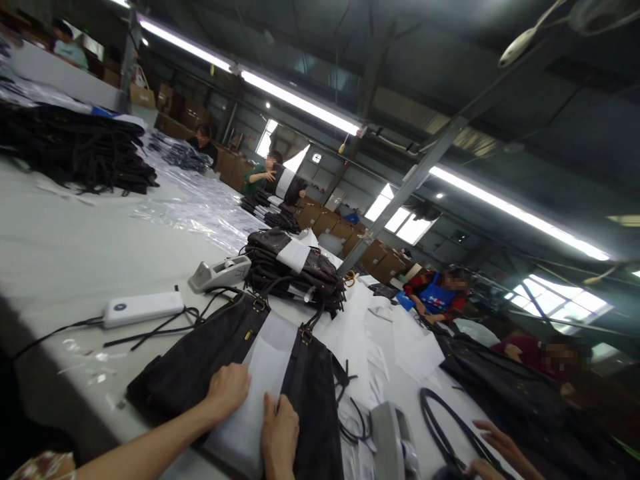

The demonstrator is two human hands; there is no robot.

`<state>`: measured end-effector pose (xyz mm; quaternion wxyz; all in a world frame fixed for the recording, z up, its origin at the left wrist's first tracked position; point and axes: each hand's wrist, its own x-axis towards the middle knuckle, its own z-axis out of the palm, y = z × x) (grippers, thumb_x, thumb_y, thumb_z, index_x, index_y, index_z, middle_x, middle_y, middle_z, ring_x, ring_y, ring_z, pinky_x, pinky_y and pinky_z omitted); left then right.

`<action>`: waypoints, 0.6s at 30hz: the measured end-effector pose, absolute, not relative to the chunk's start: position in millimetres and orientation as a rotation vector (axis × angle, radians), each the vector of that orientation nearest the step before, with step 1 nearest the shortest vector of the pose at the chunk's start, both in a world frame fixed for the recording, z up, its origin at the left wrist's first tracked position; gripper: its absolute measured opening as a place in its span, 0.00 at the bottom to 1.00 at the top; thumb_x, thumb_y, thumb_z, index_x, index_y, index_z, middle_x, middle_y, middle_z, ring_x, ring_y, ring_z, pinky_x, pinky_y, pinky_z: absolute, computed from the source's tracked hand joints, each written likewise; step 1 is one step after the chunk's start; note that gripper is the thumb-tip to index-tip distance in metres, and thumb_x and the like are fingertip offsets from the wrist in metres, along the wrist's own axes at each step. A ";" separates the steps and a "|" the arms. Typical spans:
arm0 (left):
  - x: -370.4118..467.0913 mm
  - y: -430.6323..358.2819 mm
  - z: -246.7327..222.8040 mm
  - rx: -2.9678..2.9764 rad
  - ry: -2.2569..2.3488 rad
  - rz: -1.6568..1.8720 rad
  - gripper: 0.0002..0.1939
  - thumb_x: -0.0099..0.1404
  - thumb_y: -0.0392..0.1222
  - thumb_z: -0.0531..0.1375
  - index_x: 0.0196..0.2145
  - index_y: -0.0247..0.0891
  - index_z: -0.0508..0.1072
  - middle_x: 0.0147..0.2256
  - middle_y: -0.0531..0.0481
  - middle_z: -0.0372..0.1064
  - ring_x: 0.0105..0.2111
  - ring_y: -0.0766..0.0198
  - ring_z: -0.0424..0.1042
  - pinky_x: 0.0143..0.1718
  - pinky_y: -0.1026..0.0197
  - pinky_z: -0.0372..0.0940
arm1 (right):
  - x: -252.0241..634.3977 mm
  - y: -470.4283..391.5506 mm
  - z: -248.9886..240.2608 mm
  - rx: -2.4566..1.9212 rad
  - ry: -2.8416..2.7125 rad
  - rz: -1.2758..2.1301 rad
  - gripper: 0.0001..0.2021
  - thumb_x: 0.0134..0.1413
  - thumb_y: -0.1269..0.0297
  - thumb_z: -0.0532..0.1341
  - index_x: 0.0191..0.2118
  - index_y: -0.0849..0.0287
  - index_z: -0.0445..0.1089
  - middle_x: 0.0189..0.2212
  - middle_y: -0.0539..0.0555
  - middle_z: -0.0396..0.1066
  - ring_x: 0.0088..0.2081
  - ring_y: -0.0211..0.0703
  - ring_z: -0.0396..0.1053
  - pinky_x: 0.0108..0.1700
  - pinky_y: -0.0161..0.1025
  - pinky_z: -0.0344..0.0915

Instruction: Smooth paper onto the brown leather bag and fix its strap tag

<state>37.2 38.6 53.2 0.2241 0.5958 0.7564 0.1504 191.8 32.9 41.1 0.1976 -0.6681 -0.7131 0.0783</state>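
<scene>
A dark handbag (193, 357) with looped handles and brass-coloured rings lies on the table in front of me. Down its middle runs a white paper strip (270, 343). From the lower left my left hand (230, 392) reaches onto the strip's left edge, its fingers curled closed there. My right hand (281, 430) is lower down at the right edge, thumb and forefinger closed on the paper. Both fingertips are partly hidden. Just beyond the handles sits a stack of dark bags (295, 263) with a white band across the top one.
Left of the bag are a white box-shaped device (144, 309) with a cable and a grey tape dispenser (220, 272). Another dispenser (393, 440) stands at right, near a co-worker's hands (500, 447) and black straps (440, 427). White sheets (413, 340) and more bag piles (70, 147) lie farther off.
</scene>
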 end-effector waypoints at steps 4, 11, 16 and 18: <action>40.8 38.3 50.0 1.657 2.098 0.432 0.20 0.69 0.37 0.44 0.42 0.31 0.75 0.41 0.33 0.75 0.43 0.45 0.75 0.43 0.48 0.70 | 186.5 34.2 45.7 -1.678 -1.966 0.004 0.21 0.65 0.57 0.47 0.55 0.62 0.65 0.47 0.63 0.71 0.47 0.50 0.72 0.47 0.42 0.70; 38.2 43.5 43.5 1.713 2.080 0.405 0.20 0.69 0.37 0.43 0.40 0.32 0.75 0.40 0.33 0.76 0.43 0.43 0.76 0.42 0.45 0.70 | 171.8 58.0 27.5 -1.370 -2.398 0.112 0.24 0.63 0.70 0.45 0.62 0.64 0.59 0.63 0.62 0.58 0.65 0.48 0.54 0.65 0.47 0.57; 34.5 51.0 35.5 1.764 2.040 0.383 0.20 0.70 0.38 0.44 0.40 0.32 0.75 0.40 0.35 0.76 0.43 0.45 0.76 0.42 0.48 0.69 | 168.1 63.7 16.5 -1.527 -2.494 0.269 0.24 0.65 0.63 0.45 0.64 0.62 0.55 0.65 0.61 0.52 0.67 0.50 0.50 0.67 0.55 0.52; 32.8 53.9 30.7 1.786 2.028 0.378 0.20 0.70 0.39 0.44 0.40 0.32 0.75 0.41 0.35 0.76 0.43 0.46 0.76 0.43 0.49 0.69 | 166.1 60.9 19.9 -1.571 -2.483 0.307 0.24 0.65 0.63 0.45 0.64 0.60 0.55 0.66 0.58 0.49 0.68 0.48 0.47 0.68 0.55 0.48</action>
